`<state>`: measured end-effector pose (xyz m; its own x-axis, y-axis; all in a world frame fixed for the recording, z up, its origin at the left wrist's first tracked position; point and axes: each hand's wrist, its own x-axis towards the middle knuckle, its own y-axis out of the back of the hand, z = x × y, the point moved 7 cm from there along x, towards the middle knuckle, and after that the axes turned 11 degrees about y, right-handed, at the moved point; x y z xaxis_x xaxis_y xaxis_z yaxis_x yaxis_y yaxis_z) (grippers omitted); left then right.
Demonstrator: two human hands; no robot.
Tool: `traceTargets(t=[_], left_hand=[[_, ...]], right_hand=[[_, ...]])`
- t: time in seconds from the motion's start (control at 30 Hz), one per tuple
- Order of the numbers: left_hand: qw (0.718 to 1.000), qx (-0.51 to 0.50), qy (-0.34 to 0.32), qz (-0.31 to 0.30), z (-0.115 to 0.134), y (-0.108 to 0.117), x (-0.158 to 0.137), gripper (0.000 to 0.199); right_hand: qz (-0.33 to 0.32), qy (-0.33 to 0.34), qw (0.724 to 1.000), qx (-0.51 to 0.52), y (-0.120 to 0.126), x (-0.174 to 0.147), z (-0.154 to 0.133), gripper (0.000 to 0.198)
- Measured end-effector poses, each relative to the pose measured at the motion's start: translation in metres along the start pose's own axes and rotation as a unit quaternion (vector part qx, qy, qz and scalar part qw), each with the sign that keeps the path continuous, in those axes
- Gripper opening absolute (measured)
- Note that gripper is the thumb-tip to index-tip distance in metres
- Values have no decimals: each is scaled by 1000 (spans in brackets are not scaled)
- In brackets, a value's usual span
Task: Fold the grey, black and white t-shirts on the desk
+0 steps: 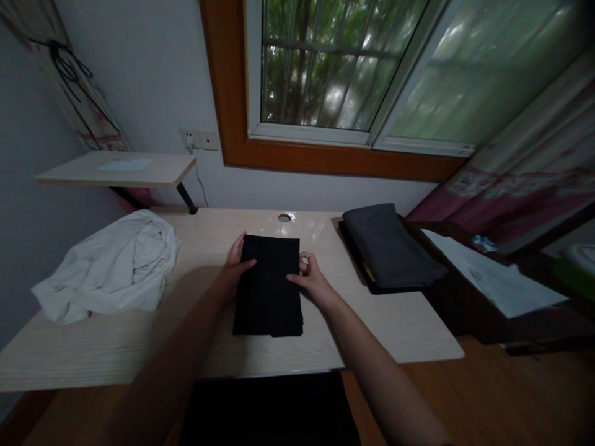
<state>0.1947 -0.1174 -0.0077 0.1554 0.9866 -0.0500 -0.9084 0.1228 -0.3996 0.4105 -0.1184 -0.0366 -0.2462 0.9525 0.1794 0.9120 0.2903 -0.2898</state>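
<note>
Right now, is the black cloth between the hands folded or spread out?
Folded: the black cloth lies as a compact rectangle with layered edges at its near end.

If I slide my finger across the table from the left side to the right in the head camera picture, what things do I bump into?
White cloth → left hand → black cloth → right hand → grey cloth → paper, which lies past the table's right end.

Dim room, barred window [320, 62], pale desk [139, 347], wooden floor [511, 396]
</note>
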Motion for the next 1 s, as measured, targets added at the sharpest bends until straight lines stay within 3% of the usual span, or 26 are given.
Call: traceTargets(t=[0.1,0.27,0.47,0.83,0.9,1.0], left_hand=[[1000,-6,2,16,-1,3,2,95],[999,-20,13,31,1,4,1,93],[999,-51,-3,8,10,1,-5,93],[993,-93,26,-62,11,-2,-8,89],[993,-93,33,-67,10,-4,-8,87],[993,-89,36,-65,8,-6,-8,86]], right_hand=[[53,4,999,-1,5,2,0,83],[113,-27,993,-8,15,2,3,64],[44,-101,993,-30,4,-1,1,46],[-161,-102,979,-73,-18,-9,-8,44],[-171,-98,979,-51,-21,-11,-10,47],[-129,-70,989,-15,-17,-11,-10,54]])
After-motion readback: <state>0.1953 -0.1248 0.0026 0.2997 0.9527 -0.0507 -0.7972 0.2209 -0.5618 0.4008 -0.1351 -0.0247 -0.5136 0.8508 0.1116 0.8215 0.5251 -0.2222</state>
